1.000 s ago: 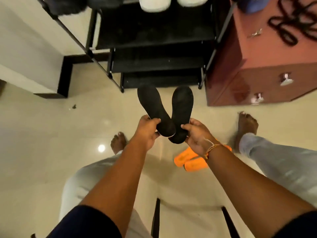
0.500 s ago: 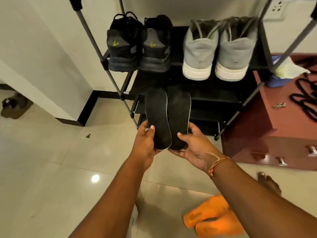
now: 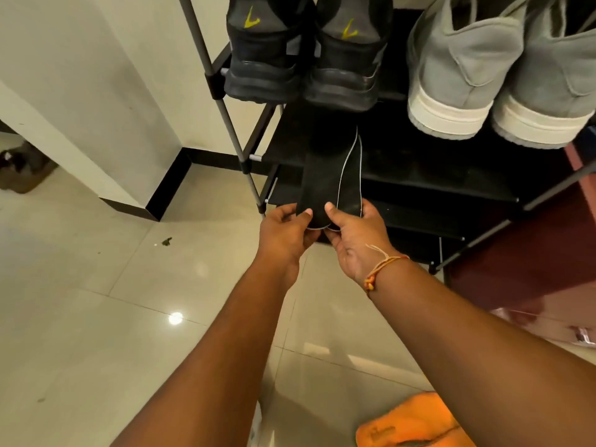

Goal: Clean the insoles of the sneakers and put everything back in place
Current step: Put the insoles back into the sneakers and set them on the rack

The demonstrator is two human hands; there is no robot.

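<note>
Left hand (image 3: 283,235) and right hand (image 3: 356,235) both pinching the heel ends of two black insoles (image 3: 322,185), thumbs pressing on top, insoles overlapping in front of the shoe rack (image 3: 425,169), toes reaching just below black sneakers (image 3: 303,62) sitting on the rack's upper shelf, grey sneakers (image 3: 483,79) sitting alongside on that rack shelf.

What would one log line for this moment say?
left hand: pinches left insole | right hand: pinches right insole | both held at rack, near black sneakers

The insoles (image 3: 325,185) at centre are black with thin pale edges. At the top, the black sneakers (image 3: 267,62) carry yellow marks and the grey sneakers (image 3: 464,69) have white soles. At lower right are orange slippers (image 3: 416,424).
</note>
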